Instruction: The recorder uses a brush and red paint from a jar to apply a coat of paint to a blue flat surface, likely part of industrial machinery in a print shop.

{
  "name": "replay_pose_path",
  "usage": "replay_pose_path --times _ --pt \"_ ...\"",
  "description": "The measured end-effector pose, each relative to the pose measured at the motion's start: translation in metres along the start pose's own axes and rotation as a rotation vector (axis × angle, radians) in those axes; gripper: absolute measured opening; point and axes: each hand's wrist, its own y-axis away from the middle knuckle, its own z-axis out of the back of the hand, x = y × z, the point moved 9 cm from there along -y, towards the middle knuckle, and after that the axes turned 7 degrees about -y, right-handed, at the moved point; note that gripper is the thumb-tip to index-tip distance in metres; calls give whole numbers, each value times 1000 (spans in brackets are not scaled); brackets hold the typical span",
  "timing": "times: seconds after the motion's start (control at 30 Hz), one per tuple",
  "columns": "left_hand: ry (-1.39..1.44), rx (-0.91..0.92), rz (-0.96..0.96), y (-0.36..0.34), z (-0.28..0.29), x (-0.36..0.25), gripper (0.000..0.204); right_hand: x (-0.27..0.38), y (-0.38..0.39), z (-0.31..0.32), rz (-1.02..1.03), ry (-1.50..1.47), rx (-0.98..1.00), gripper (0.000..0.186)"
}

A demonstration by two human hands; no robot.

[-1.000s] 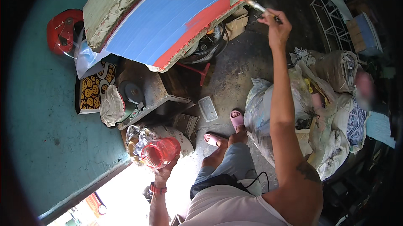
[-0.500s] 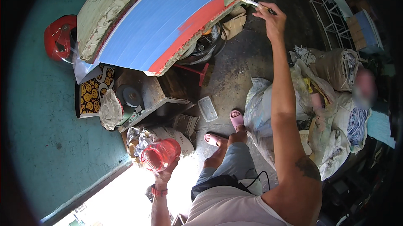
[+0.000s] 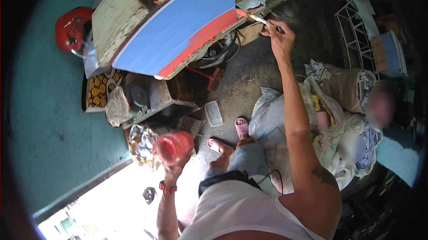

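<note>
My right hand [image 3: 278, 37] is closed on a paintbrush [image 3: 258, 18], its red-coated bristles at the right end of a red band [image 3: 203, 41]. That band runs along the lower edge of a curved light-blue panel [image 3: 174, 19], which rests on a rough, paint-crusted board structure. My left hand [image 3: 177, 166] holds a transparent wide-mouthed jar [image 3: 174, 148] of red paint, tilted, low at my left side.
A red helmet [image 3: 69, 28] is by the teal wall [image 3: 49, 119]. Below the panel are a metal box [image 3: 165, 93] and a plastic tray [image 3: 213, 113]. Bulky plastic sacks [image 3: 303, 102] and a white metal frame [image 3: 352, 39] stand at the right.
The brush and my right hand have moved down and left to the red band's end. The jar has risen slightly, and the whole view has shifted a little.
</note>
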Motion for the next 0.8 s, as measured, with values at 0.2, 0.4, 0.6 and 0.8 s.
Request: replay_pose_path --times 0.2,0.4,0.6,0.8 --pt "18 -181 -209 0 -11 -30 71 98 120 -29 -232 14 169 13" --pt "-251 -286 -381 -5 -19 -58 78 226 200 -95 -198 -106 522 8" --pt "-247 -376 -643 15 -3 -99 83 312 231 -160 140 189 857 11" --pt "-311 -422 -745 29 15 -98 86 291 285 -212 228 368 1106 15"
